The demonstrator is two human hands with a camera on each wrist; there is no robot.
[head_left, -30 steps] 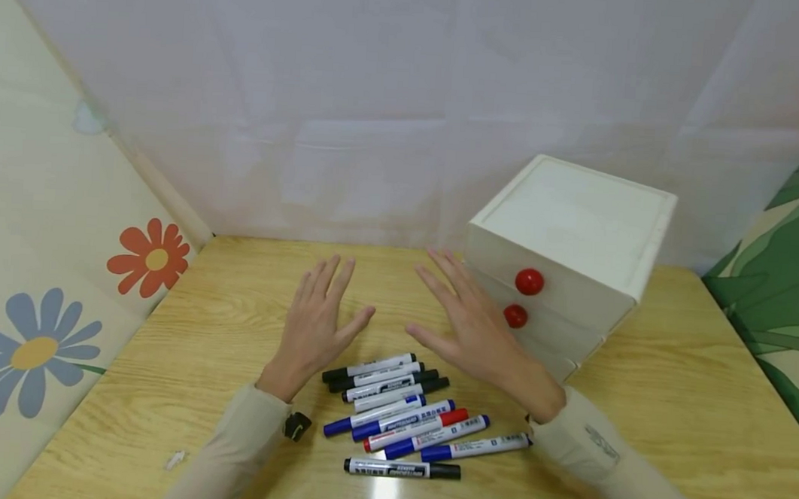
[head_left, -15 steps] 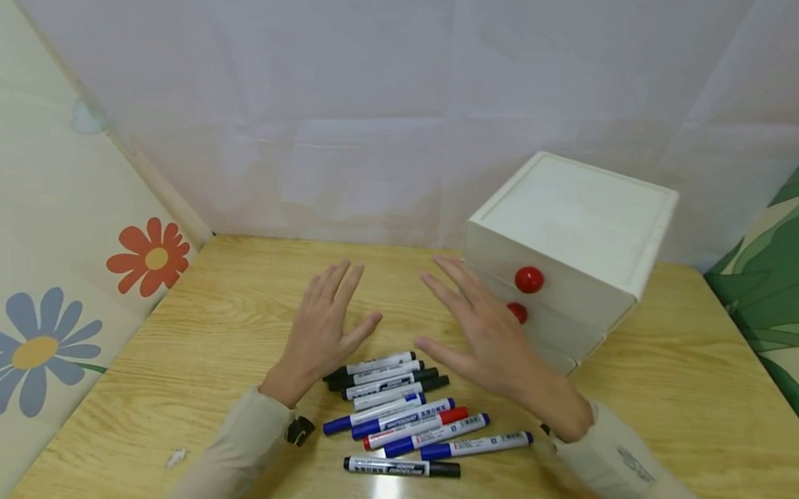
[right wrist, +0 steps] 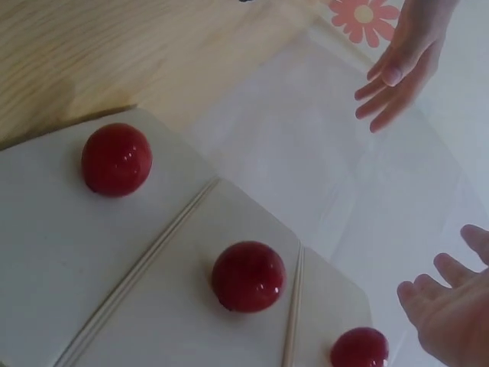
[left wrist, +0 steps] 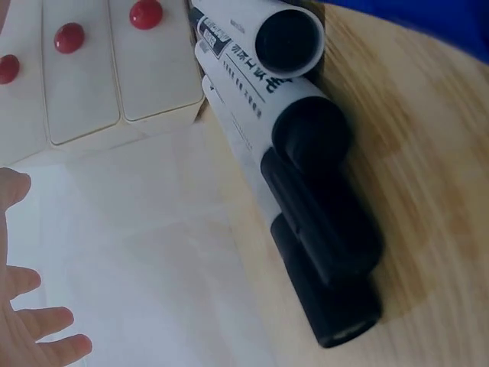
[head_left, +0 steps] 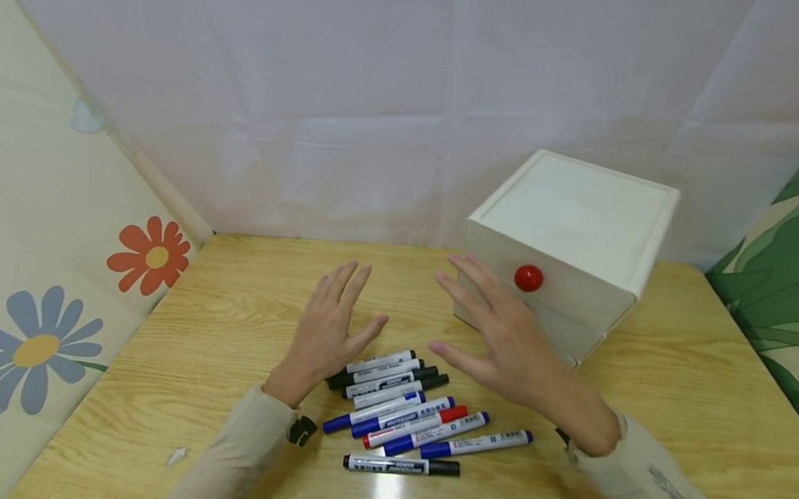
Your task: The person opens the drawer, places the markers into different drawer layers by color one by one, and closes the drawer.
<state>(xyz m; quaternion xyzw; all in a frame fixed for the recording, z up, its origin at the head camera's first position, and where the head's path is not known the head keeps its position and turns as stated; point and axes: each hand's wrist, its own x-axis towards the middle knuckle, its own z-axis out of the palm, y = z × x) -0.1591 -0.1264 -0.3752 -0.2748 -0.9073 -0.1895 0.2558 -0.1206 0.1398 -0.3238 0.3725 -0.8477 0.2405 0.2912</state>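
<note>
My left hand hovers with fingers extended over the table, just left of the black whiteboard markers. My right hand, also spread and holding nothing, is in front of a white drawer unit. Its top red knob shows past the fingers, while the hand hides the lower front. Three red knobs appear in the right wrist view. Between the hands and nearer lie blue markers, a red marker and a separate black marker. Black caps fill the middle of the left wrist view.
Everything stands on a wood-grain table. A pale cloth hangs behind it, with flower-print panels at the sides. A small white scrap lies on the table at the front left.
Both hands have drifted to the right, the right hand farther. It now covers the lower red knob that showed before. The markers and drawer unit have stayed in place.
</note>
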